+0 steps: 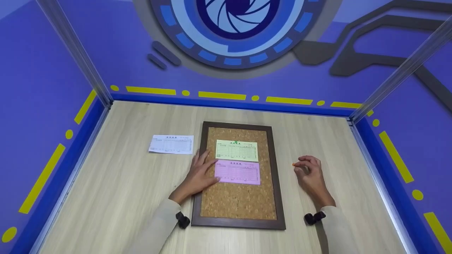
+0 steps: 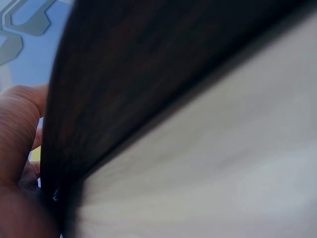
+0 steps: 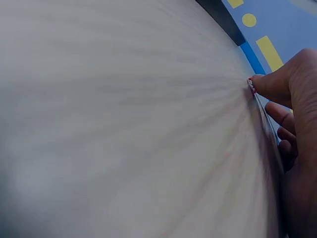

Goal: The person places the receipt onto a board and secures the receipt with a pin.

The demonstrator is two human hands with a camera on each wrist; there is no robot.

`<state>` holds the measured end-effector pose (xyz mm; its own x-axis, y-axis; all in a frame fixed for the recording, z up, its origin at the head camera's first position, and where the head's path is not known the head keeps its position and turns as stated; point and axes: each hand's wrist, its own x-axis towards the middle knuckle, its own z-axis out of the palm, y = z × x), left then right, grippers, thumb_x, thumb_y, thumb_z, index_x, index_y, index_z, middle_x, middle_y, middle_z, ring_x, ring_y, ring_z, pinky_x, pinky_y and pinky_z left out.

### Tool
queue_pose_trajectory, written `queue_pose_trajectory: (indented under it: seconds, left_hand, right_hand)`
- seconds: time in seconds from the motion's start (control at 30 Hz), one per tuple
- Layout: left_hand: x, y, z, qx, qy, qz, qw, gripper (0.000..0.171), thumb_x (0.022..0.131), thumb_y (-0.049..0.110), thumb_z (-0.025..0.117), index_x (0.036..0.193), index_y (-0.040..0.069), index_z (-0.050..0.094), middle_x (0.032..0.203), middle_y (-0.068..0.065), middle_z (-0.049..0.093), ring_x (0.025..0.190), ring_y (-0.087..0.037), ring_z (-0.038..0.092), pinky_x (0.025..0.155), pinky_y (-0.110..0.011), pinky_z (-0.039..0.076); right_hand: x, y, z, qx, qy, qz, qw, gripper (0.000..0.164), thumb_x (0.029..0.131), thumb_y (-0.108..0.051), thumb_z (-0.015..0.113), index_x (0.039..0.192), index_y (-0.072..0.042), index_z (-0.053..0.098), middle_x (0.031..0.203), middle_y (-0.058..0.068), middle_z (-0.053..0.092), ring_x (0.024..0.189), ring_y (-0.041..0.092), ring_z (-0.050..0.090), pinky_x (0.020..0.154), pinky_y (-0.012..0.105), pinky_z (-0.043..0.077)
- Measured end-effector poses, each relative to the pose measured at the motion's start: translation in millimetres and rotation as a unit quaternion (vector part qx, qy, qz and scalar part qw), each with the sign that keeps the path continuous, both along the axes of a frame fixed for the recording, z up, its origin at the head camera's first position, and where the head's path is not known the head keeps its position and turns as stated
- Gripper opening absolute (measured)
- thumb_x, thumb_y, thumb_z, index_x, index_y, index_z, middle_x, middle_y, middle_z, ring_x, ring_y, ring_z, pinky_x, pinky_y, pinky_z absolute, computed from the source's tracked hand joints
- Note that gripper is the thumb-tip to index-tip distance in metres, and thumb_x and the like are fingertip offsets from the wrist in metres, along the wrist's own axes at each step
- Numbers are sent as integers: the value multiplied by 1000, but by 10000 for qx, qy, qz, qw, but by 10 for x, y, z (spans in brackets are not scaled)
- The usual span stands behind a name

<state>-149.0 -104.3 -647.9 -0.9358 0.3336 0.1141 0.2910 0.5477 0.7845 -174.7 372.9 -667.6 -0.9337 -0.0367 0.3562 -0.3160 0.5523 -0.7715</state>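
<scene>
A framed cork board (image 1: 238, 203) lies on the table, with a green printed slip (image 1: 237, 155) and a pink printed slip (image 1: 243, 173) on it, one below the other. A small green pin (image 1: 236, 142) sits at the green slip's top edge. My left hand (image 1: 199, 176) reaches over the board's left frame, fingers spread, fingertips at the pink slip's left edge. To the right of the board, my right hand (image 1: 311, 176) pinches a small orange push pin (image 1: 293, 164) between thumb and forefinger, low over the table. The dark frame (image 2: 109, 89) fills much of the left wrist view.
A white printed slip (image 1: 171, 144) lies on the table (image 1: 127, 183), left of the board. Blue-purple walls (image 1: 219, 81) with yellow marks enclose the back and both sides of the table.
</scene>
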Motion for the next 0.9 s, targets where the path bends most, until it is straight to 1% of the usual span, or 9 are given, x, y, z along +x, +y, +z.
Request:
queue_pose_trajectory:
  seconds: [0.07, 0.2, 0.3, 0.43, 0.5, 0.6, 0.73, 0.83, 0.9]
  left_hand:
    - [2, -1, 1, 39, 27, -7, 10000, 71, 88, 26, 87, 152, 5, 64, 179, -24, 25, 166, -57, 0, 127, -76, 17]
    - [6, -2, 10, -53, -58, -16, 10000, 71, 90, 26, 87, 154, 8, 63, 180, -22, 24, 167, -54, -2, 129, -74, 16]
    - [4, 0, 8, -90, -114, 0, 9999, 71, 91, 27, 86, 155, 9, 63, 180, -20, 23, 167, -52, -3, 129, -73, 16]
    - [7, -2, 0, -85, -121, 46, 9999, 71, 91, 28, 87, 154, 8, 63, 181, -19, 23, 167, -53, -3, 128, -74, 16]
    - [12, -6, 3, -90, -106, 42, 9999, 71, 91, 28, 87, 154, 8, 63, 181, -19, 23, 167, -53, -3, 128, -75, 15]
    - [18, -12, 1, -42, -35, 18, 10000, 70, 90, 28, 87, 153, 7, 64, 180, -21, 24, 166, -55, -2, 128, -76, 14]
    - [21, -12, 5, 18, 5, -2, 10000, 70, 90, 29, 86, 152, 6, 64, 180, -23, 24, 166, -56, -2, 127, -77, 14]
    - [19, -7, 16, 8, -47, 0, 10000, 70, 91, 29, 86, 153, 7, 63, 180, -21, 23, 167, -54, -3, 128, -76, 14]
    - [11, -2, 17, -6, -57, 2, 10000, 70, 91, 29, 86, 154, 8, 63, 180, -21, 23, 167, -53, -3, 128, -76, 14]
  right_hand:
    - [-4, 0, -15, -1, 79, 17, 10000, 14, 92, 9, 81, 98, -3, 82, 127, 25, 67, 133, 38, 46, 112, 33, 27]
    - [-2, 1, -34, 40, 227, 16, 9997, 11, 91, 8, 82, 97, -2, 81, 125, 26, 67, 130, 39, 47, 111, 35, 28]
    - [0, -3, -37, 86, 230, -15, 9997, 11, 91, 8, 82, 96, -1, 81, 125, 26, 66, 130, 39, 48, 111, 34, 28]
    - [-3, -14, -35, 86, 77, -66, 9999, 10, 92, 8, 81, 96, -1, 81, 127, 25, 66, 132, 36, 47, 111, 30, 27]
    - [-6, -19, -36, 102, 37, -86, 9999, 10, 92, 8, 81, 96, -1, 80, 127, 25, 66, 132, 35, 47, 111, 30, 27]
    - [-12, -24, -40, 124, 32, -102, 9999, 10, 91, 8, 81, 95, -1, 80, 126, 25, 66, 132, 37, 47, 111, 35, 29]
    - [-19, -25, -49, 156, 97, -87, 9998, 15, 88, 10, 82, 94, -3, 80, 125, 24, 66, 131, 39, 47, 111, 44, 30]
    - [-20, -21, -52, 155, 140, -86, 9997, 19, 86, 13, 82, 93, -4, 80, 124, 23, 67, 130, 39, 48, 110, 45, 30]
    - [-20, -12, -56, 215, 177, -68, 9996, 18, 86, 13, 81, 93, -4, 79, 125, 22, 67, 130, 40, 49, 110, 44, 30]
